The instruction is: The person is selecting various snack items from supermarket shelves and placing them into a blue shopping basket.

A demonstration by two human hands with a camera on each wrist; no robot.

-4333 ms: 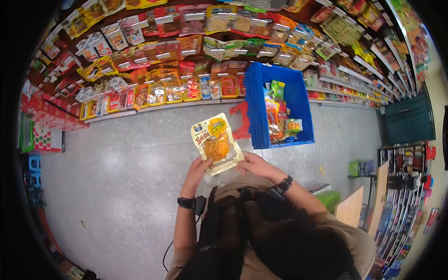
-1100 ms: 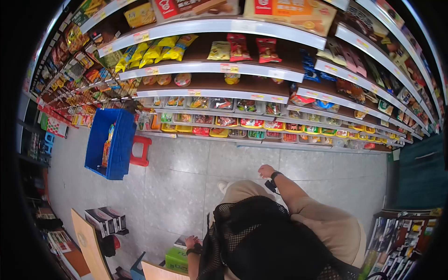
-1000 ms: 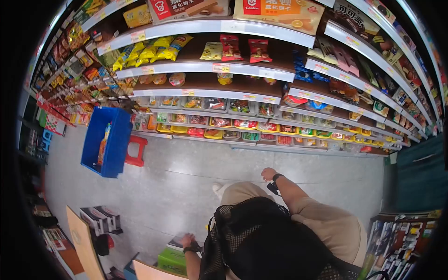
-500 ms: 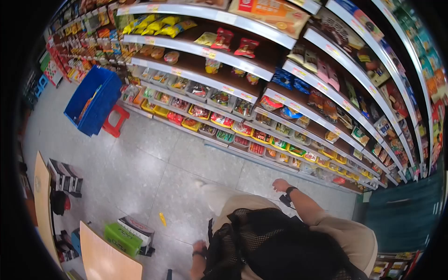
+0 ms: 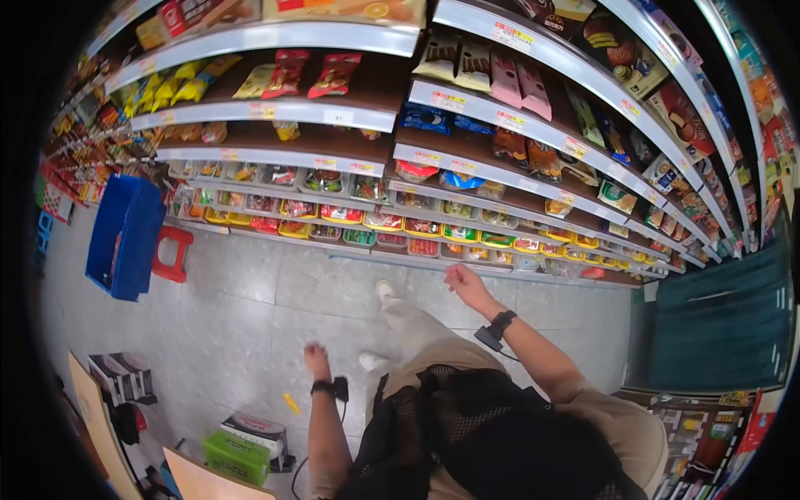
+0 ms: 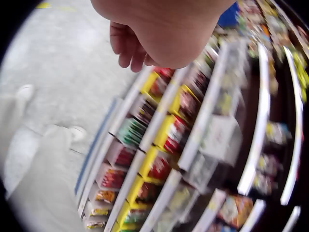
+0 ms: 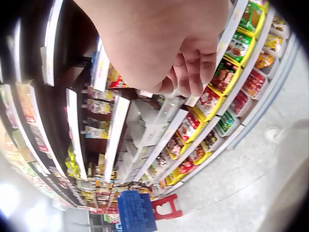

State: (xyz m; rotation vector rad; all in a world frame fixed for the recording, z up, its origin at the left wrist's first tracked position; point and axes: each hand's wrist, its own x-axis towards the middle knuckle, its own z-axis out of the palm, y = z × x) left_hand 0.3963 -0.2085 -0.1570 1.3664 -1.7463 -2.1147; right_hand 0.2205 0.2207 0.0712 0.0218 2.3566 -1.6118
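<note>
My left hand [image 5: 317, 361] hangs over the floor in front of my body, its fingers loosely curled and holding nothing. In the left wrist view the same hand [image 6: 159, 29] overlaps the lower shelf rows. My right hand [image 5: 467, 283] is held further forward, close to the foot of the snack shelves [image 5: 267, 112]. Loosely bent and bare of any item, the right hand's fingers [image 7: 193, 72] show against the yellow and grey bins [image 7: 207, 104]. Nearest to both hands are these low bins of small packaged snacks [image 5: 342, 214].
A blue basket [image 5: 125, 237] stands at the left on a red stool [image 5: 172, 254]. Behind on the left are a green box [image 5: 237, 457], a wooden board [image 5: 208, 483] and a yellow scrap [image 5: 292, 403] on the floor. A dark green curtain [image 5: 717, 317] hangs at the right.
Earlier both hands held a yellow snack pouch near the blue basket; now they hold nothing. I have moved right along the shelves, leaving the basket at left. The left hand has swung forward.
</note>
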